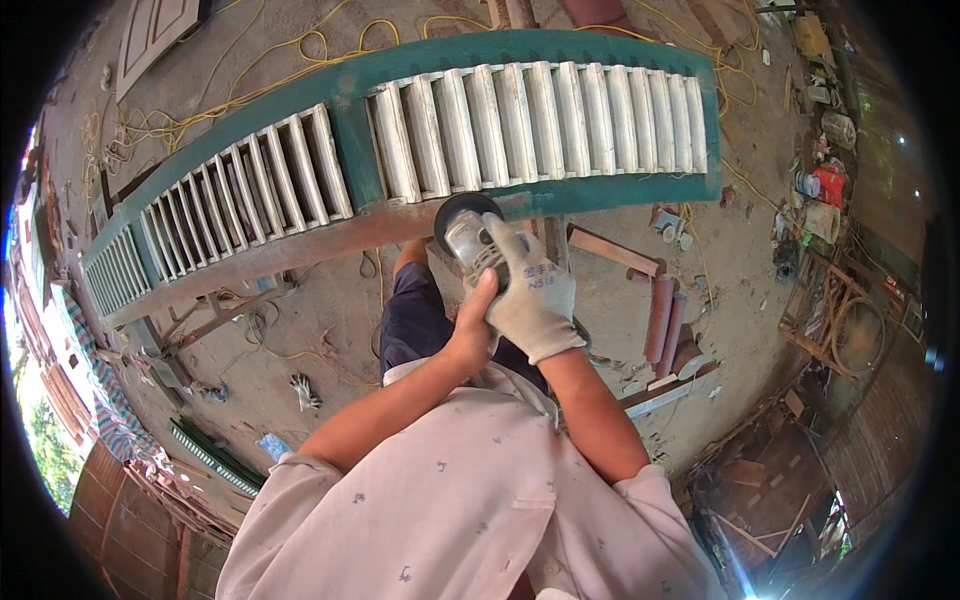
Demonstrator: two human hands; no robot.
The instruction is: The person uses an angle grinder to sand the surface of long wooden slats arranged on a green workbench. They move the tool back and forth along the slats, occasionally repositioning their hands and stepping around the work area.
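My left hand (476,322) is bare and closed round the rear of an angle grinder (466,236). My right hand (535,292), in a pale work glove, grips the same grinder from the right side, its fingers reaching forward along the body. The grinder's round black disc lies at the near edge of a long louvered shutter (620,192). This shutter has a green frame and whitish slats. Left of the disc, the near rail shows brown bare wood; right of it, green paint remains. Whether the disc touches the wood I cannot tell.
Yellow cords (300,52) trail over the floor behind the shutter. A loose glove (304,392) lies at the lower left. Reddish-brown boards (662,318) rest on the right, with clutter along the wall (828,185). A panelled door (150,42) lies at the far left.
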